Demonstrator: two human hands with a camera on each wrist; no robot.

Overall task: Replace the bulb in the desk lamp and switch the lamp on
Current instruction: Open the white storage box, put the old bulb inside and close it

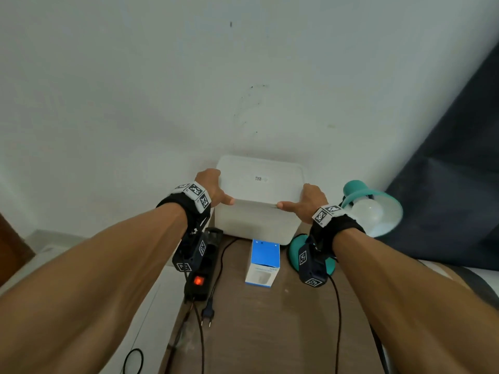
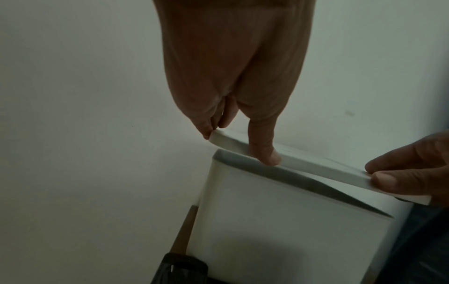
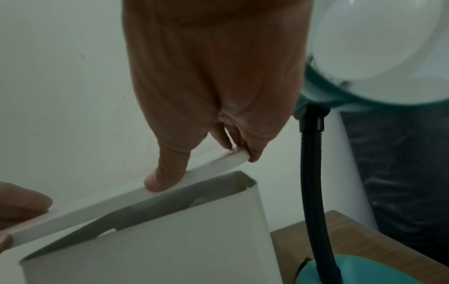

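A teal desk lamp [image 1: 356, 188] stands at the right on the table, with a white bulb [image 1: 367, 211] in its shade. In the right wrist view the bulb [image 3: 379, 38] and the lamp's black flexible neck [image 3: 313, 173] are close beside my hand. A blue and white bulb carton [image 1: 263, 261] stands mid-table. Behind it is a white box [image 1: 256, 222]. My left hand [image 1: 220, 188] grips the left end of the lid [image 1: 260, 179] and my right hand [image 1: 297, 197] its right end, thumbs on the front edge. Both wrist views show the lid [image 2: 316, 167] [image 3: 97, 209] raised off the rim, with a gap.
A black power strip [image 1: 201, 276] with a lit red switch lies left of the carton. A loose plug [image 1: 208, 313] and cables lie on the wooden table [image 1: 270, 333]. The wall is right behind the box. Dark fabric [image 1: 453, 184] hangs at the right.
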